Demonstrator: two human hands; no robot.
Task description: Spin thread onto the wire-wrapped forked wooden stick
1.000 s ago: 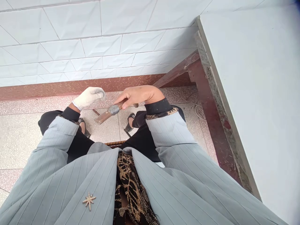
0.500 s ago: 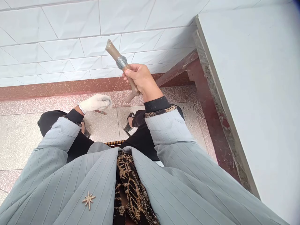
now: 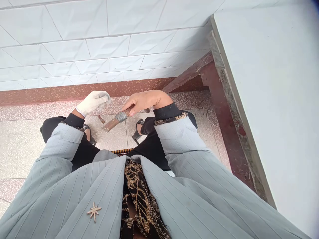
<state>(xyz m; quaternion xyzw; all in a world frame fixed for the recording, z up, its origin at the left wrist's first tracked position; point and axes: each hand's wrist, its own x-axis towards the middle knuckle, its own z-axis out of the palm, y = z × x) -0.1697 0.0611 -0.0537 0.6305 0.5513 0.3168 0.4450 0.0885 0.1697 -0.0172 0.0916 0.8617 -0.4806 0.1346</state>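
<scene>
My right hand is bare and grips a brown wooden stick. Silvery wire is wound in a thick band around the stick, whose cut end points down and left. My fingers cover its middle, and a short stub shows beyond the hand. To the left, my left hand wears a white knit glove, its fingers pinched together with grey at their tips. A fine strand runs toward the glove in the earlier picture but is hard to see now. Below the glove is a small brown piece; whether it hangs or lies on the floor is unclear.
A white-topped table with a dark red leg stands at the right. White wall tiles rise in front. Loose cord lies on the speckled floor near the leg. My shoes are below.
My right hand has turned over and come down, swinging the stick's wire-wound end from upper left to lower left. My gloved left hand has shifted slightly left and up.
</scene>
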